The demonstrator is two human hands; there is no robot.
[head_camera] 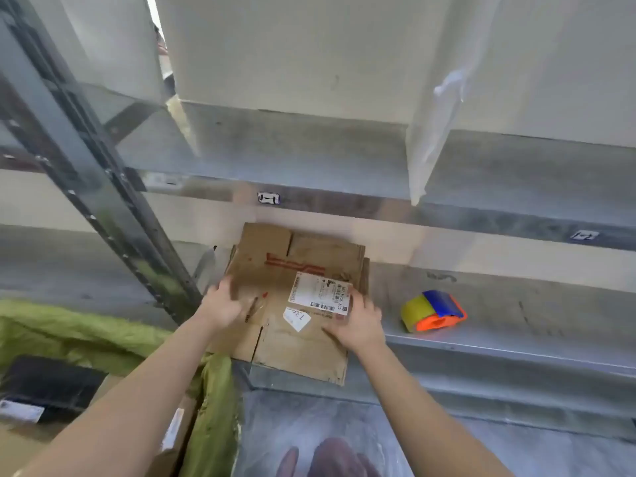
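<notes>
A flattened brown cardboard box [292, 342] with red print, a white shipping label and a small white tag lies on the metal shelf [499, 325], its near edge hanging over the shelf front. My left hand [223, 304] rests on the box's left part, blurred, fingers spread. At the right side, my right hand [358, 321] lies on the box beside the label, fingers extended. Neither hand clearly grips the cardboard.
An orange tape dispenser [434, 312] with a yellow roll and blue cover sits on the shelf to the right. A grey upright post [113, 215] stands at left. A green bag [86, 335] holds cartons at lower left. White boxes [292, 56] fill the shelf above.
</notes>
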